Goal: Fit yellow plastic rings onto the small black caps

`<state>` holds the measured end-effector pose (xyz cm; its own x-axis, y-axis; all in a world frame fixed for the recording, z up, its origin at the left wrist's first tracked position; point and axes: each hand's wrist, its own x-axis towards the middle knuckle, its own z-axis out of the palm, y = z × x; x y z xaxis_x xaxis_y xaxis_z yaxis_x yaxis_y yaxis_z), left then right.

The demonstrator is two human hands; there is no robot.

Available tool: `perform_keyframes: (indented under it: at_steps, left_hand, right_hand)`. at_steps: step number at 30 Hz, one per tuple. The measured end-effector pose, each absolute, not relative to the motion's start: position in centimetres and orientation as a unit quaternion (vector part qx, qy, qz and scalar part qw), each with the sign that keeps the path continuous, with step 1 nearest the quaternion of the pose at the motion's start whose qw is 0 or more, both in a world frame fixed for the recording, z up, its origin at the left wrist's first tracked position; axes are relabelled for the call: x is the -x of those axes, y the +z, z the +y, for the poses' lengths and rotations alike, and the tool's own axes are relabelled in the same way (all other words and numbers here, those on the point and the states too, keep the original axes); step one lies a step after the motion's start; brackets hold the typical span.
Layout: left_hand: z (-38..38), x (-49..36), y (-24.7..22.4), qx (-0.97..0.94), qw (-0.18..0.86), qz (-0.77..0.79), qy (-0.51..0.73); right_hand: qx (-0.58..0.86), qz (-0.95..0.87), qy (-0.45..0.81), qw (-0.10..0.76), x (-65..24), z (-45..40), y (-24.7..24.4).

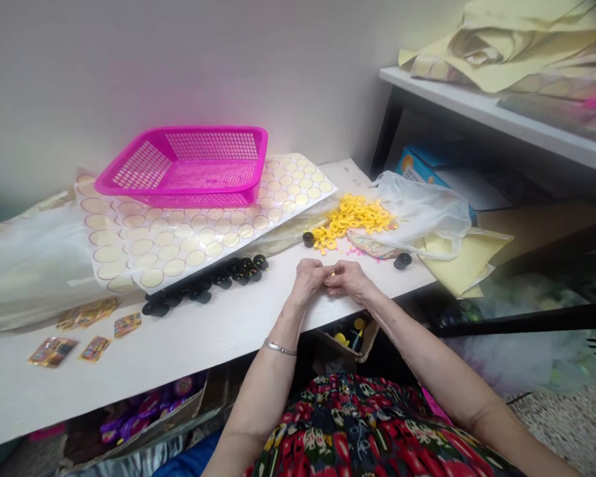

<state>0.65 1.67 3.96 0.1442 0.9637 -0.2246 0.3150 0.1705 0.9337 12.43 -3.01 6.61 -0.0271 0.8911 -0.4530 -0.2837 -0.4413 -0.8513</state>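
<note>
My left hand [308, 278] and my right hand [348, 281] meet at the table's front edge, fingertips together. A tiny bit of yellow shows between the closed fingers; what they hold is too small to name. Just beyond them lies a pile of yellow ring-shaped pieces [352, 215], with small pink bits [356, 252] beside it. One black cap-like piece [308, 239] stands at the pile's left, another [402, 261] to the right of my right hand. Several more black pieces [222, 278] are lined up to the left.
A pink basket [203, 199] sits on sheets of round stickers [196, 258]. Small colourful packets [95, 348] lie on the white table [189, 358] at left. A clear plastic bag [427, 205] and a raised shelf [477, 103] are at right. Open boxes [372, 338] sit below.
</note>
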Motion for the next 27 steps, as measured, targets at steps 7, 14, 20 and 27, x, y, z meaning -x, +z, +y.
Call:
perform_keyframes:
  at_steps: [7, 14, 20, 27]
  left_hand:
    - [1.1, -1.0, 4.1, -0.551, 0.481, 0.592, 0.339]
    - [-1.2, 0.0, 5.5, -0.416, 0.658, 0.47, 0.417]
    - [-4.8, 0.7, 5.6, -0.436, 0.691, 0.366, 0.446]
    - [-7.5, 0.4, 5.6, -0.47, 0.634, 0.37, 0.49]
  right_hand:
    - [0.517, -0.321, 0.623, 0.492, -11.9, -3.6, 5.4]
    - [0.48, -0.295, 0.623, 0.544, -11.7, -4.8, 5.1]
    - [0.494, -0.231, 0.595, 0.591, -10.3, -6.9, 6.0]
    - [0.497, -0.237, 0.621, 0.558, -9.8, -9.6, 8.1]
